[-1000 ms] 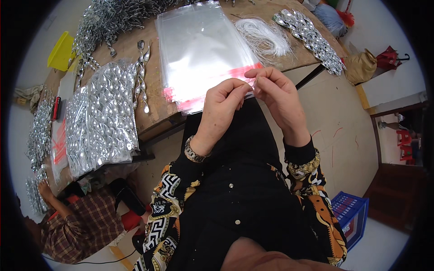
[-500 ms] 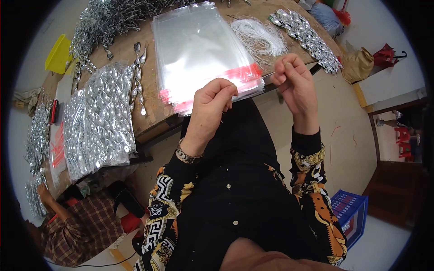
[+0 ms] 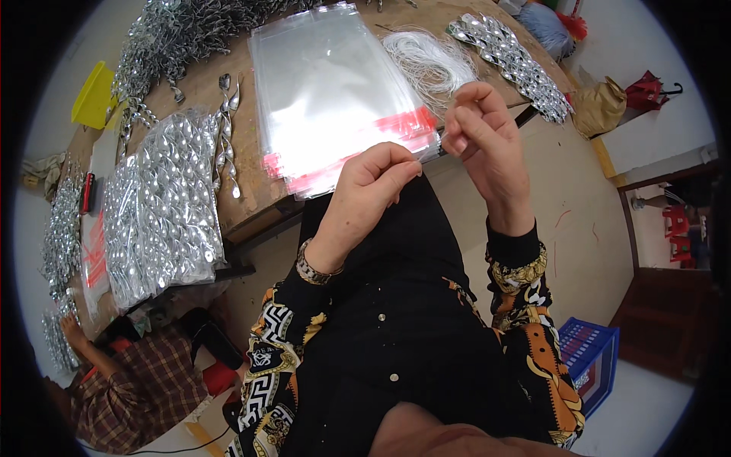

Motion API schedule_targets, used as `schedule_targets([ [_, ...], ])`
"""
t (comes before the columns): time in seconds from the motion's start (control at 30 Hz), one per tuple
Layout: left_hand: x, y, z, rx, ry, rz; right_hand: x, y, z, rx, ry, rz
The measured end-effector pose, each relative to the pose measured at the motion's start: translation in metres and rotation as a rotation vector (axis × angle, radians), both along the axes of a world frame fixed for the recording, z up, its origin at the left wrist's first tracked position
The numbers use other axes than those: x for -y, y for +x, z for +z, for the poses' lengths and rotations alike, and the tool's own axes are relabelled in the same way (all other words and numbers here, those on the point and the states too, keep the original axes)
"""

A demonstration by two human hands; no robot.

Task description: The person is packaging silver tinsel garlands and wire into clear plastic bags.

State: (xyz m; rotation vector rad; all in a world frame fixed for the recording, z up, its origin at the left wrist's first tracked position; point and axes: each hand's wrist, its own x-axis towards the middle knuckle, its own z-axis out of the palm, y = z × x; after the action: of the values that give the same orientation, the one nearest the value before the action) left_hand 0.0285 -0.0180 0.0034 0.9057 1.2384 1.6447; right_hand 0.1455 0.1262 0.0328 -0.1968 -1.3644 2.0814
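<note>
Just off the table's front edge, my left hand (image 3: 373, 186) is closed in a pinch, thumb pressed against the bent forefinger. Whatever it holds is too small to make out. To its right and a little higher is my right hand (image 3: 491, 145), its fingers curled in toward the thumb; anything between them is too fine to see. Behind both hands lies a stack of clear plastic bags (image 3: 327, 84) with red strips along the near end. A loose coil of white string (image 3: 430, 61) rests right of the bags, close to my right hand.
Silver twisted ornaments lie bagged (image 3: 164, 206) at left, heaped (image 3: 183, 38) at far left, and bundled (image 3: 514, 68) at far right. A yellow container (image 3: 94, 95) stands beyond the left edge. A person in a plaid shirt (image 3: 145, 388) works at lower left. A blue crate (image 3: 590, 365) sits at right.
My hands have drawn slightly closer together, the left one shifting right. A thin thread that showed by the right fingers earlier is no longer discernible. The right fingers look looser.
</note>
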Motion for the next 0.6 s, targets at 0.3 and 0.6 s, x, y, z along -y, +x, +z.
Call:
schedule_targets([
  [0.3,0.011,-0.021,-0.005,0.235,0.110,0.056,-0.078,0.011,-0.024,0.101,0.104,-0.147],
  [0.6,0.005,-0.019,-0.008,0.228,0.112,0.037,-0.042,0.011,-0.012,0.235,0.185,-0.033],
])
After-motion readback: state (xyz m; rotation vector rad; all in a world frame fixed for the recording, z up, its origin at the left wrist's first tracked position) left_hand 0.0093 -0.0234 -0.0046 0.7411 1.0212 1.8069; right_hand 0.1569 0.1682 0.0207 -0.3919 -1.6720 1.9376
